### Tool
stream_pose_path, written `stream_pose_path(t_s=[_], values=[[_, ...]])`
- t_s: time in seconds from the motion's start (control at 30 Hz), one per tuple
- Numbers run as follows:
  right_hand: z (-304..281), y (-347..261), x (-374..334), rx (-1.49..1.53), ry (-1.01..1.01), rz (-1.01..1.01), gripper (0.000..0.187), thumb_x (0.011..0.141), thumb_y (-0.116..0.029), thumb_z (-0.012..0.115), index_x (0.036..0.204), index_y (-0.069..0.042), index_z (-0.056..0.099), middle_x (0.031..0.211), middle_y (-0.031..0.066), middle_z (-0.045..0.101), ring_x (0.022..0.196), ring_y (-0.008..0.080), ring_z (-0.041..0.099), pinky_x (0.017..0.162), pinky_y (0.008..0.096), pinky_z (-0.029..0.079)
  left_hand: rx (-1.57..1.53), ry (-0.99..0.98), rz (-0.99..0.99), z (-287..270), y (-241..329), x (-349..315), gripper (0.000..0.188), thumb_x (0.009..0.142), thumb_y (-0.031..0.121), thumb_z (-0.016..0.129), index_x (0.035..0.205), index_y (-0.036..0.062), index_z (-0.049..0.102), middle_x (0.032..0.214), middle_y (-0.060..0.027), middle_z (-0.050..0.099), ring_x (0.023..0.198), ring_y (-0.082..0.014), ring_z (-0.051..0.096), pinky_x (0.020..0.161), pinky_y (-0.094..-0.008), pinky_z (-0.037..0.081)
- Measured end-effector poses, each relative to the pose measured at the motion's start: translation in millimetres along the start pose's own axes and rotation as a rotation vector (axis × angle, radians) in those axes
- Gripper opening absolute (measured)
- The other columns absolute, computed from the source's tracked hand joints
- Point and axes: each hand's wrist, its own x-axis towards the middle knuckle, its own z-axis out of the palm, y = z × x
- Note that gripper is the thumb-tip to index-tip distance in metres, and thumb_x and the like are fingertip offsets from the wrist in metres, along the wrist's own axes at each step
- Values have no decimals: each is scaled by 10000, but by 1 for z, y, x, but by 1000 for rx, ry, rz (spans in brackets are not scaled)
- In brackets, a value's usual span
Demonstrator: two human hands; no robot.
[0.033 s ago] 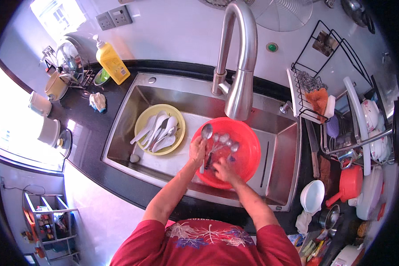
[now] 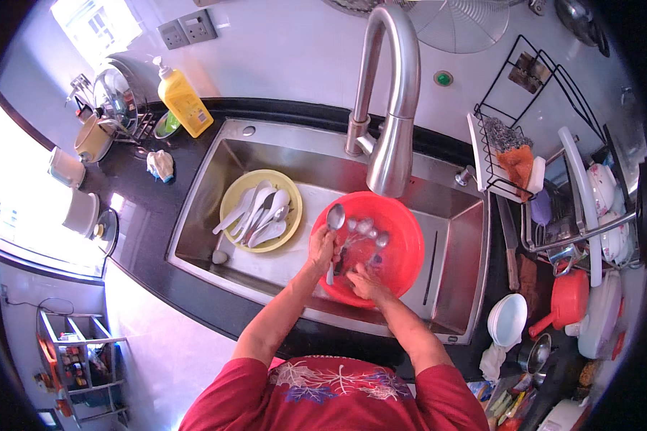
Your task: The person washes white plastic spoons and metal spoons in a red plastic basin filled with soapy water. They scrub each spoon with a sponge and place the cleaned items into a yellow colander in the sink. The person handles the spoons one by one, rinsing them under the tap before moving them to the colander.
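One spoon (image 2: 336,215) in the left hand (image 2: 324,246), loose spoons (image 2: 366,227) ahead of the right hand (image 2: 364,282)

The held spoon stands at the left side of the red basin (image 2: 410,251), its long axis running nearly straight ahead, scoop end farthest; the left hand is closed round its handle; the right hand, just apart, is at the basin's near side, right of that handle, and whether its fingers grip anything I cannot tell; the loose spoons lie inside the basin, rightward of the left hand.
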Motion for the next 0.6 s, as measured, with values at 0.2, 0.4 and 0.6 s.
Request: stream_pose_path(t_s=[0.2, 0.4, 0.6], values=[[-37, 21, 15, 267, -223, 300, 213, 670, -58, 548, 876, -3, 563, 742, 150, 596, 650, 263, 571, 580, 352, 439, -162, -53, -220, -16, -10, -4, 81, 804, 56, 369, 779, 122, 407, 584, 11, 381, 395, -68, 288, 325, -204, 208], [-93, -62, 45, 232, 379, 166, 134, 732, -30, 523, 862, -13, 552, 801, 149, 548, 767, 284, 551, 673, 358, 437, -84, -159, -334, 4, -20, -16, 126, 825, 61, 345, 780, 138, 434, 580, 41, 368, 390, -43, 249, 329, -191, 168], [-86, -41, 72, 127, 563, 224, 165, 723, -12, 509, 887, -25, 520, 825, 164, 532, 807, 333, 520, 708, 409, 413, -181, -319, -329, 0, -19, -24, 47, 855, 112, 395, 824, 145, 408, 612, 34, 380, 437, -44, 281, 346, -187, 199]])
